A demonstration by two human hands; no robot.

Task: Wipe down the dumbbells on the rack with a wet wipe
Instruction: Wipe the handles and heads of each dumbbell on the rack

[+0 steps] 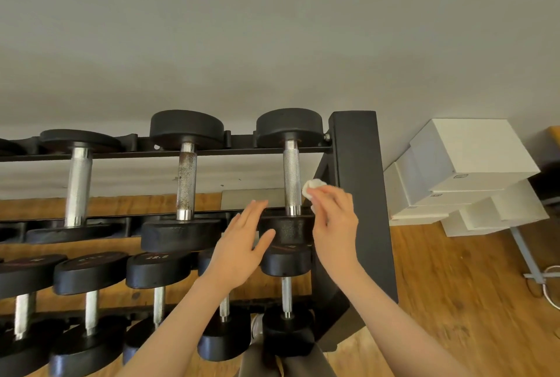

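Note:
A black two-tier rack holds several black dumbbells with knurled steel handles. The rightmost top dumbbell lies just in front of my hands. My right hand pinches a crumpled white wet wipe right beside that handle, at its lower right. My left hand is open with straight fingers, at the left side of the same dumbbell's near head; whether it touches is unclear. The middle top dumbbell has a rusty handle.
A lower row of smaller dumbbells runs beneath my forearms. White boxes are stacked on the wooden floor to the right of the rack, with a metal stand leg and a cable beyond them. A grey wall stands behind.

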